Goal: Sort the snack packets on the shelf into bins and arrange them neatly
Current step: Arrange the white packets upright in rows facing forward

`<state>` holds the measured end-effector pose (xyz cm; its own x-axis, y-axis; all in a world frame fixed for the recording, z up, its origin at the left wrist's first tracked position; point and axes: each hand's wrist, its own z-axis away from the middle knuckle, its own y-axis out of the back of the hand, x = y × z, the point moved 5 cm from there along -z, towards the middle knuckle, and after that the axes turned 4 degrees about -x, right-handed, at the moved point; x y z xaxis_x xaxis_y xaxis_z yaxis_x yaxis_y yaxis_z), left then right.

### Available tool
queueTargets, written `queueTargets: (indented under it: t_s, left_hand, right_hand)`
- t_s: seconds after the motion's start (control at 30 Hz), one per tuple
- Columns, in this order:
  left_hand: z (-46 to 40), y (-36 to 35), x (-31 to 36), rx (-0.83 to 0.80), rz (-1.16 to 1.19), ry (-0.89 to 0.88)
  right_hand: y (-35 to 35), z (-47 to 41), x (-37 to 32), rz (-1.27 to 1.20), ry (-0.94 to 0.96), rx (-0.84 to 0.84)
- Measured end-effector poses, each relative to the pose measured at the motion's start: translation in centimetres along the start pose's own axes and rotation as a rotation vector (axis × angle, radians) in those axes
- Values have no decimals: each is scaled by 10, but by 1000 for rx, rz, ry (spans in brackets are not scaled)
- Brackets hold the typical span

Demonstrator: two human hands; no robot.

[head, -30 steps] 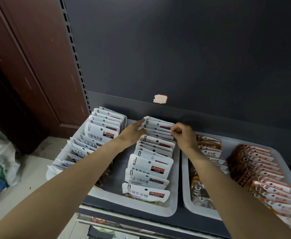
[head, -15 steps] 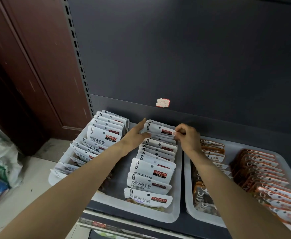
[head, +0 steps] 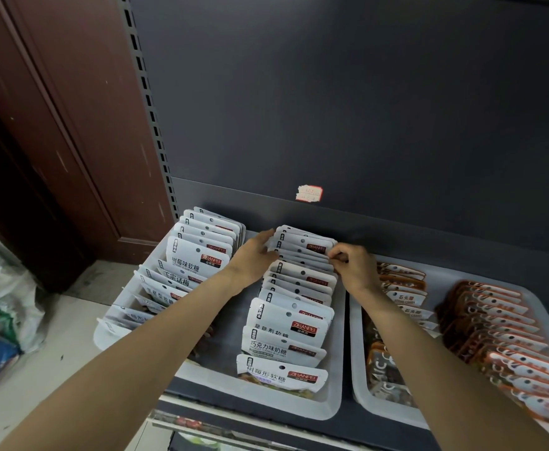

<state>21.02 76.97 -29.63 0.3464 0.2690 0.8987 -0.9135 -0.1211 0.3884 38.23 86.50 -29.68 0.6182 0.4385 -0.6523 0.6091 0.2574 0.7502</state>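
Note:
A white bin [head: 257,397] on the dark shelf holds two rows of white snack packets. Both hands work at the back of its right row [head: 291,307]. My left hand [head: 256,255] presses with straight fingers against the left edges of the rearmost packets [head: 302,244]. On the other side, my right hand [head: 353,266] pinches the right edges of those same packets with curled fingers. The left row of white packets [head: 198,258] stands upright at the back and leans unevenly toward the front.
A second white bin [head: 361,397] to the right holds a row of brown and white packets [head: 403,296] and a long row of orange-brown packets [head: 501,330]. A dark back panel with a small price sticker [head: 309,193] rises behind. Plastic bags [head: 3,301] lie on the floor at left.
Both hands stayed at the back of the right row. The rear packets have been squeezed closer together and stand straighter between the hands.

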Motion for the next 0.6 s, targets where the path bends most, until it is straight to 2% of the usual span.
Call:
queueTargets:
  t_s: [0.07, 0.17, 0.3, 0.43, 0.6]
  left_hand:
    - [-1, 9, 1, 152, -304, -22]
    - [-2, 19, 2, 268, -345, -32]
    - [-7, 17, 7, 200, -245, -38]
    - [-10, 18, 14, 208, -189, -43]
    - [-13, 13, 18, 137, -316, -54]
  right_hand:
    - [1, 0, -1, -8, 1, 15]
    - [2, 0, -2, -20, 1, 31]
    - [3, -4, -3, 11, -23, 37]
    - [4, -7, -3, -50, -55, 66]
    - [5, -9, 1, -161, -103, 86]
